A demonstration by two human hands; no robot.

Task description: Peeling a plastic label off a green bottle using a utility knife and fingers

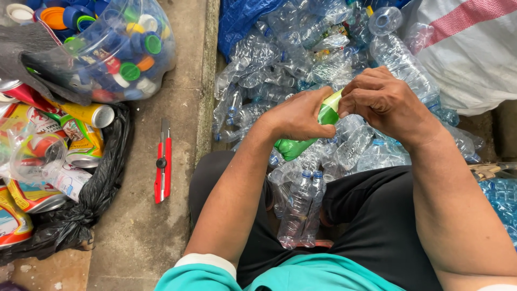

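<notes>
Head view: both hands up over the lap, working one green bottle [301,141]. Left hand [298,116] has its grip closed around the bottle's upper body, fingers curled over it. Right hand [385,102] is closed on the bottle's top end, pinching a pale yellow-green label [333,100] there. The two hands nearly touch at that point. Bottle tilts, its lower end hanging below the left hand, toward the knees.

Beyond and beneath both hands: pile of clear crushed bottles [301,59], mostly with blue neck rings. More of them lie between the legs, just below the green bottle. White sack [463,48] with a pink stripe sits past the right hand, on its outer side.

Well off to the left hand's outer side, on the concrete floor [145,237]: red box cutter [163,161]. Further out that way, clear bag of coloured caps [116,46] and black bag of cans [59,156].
</notes>
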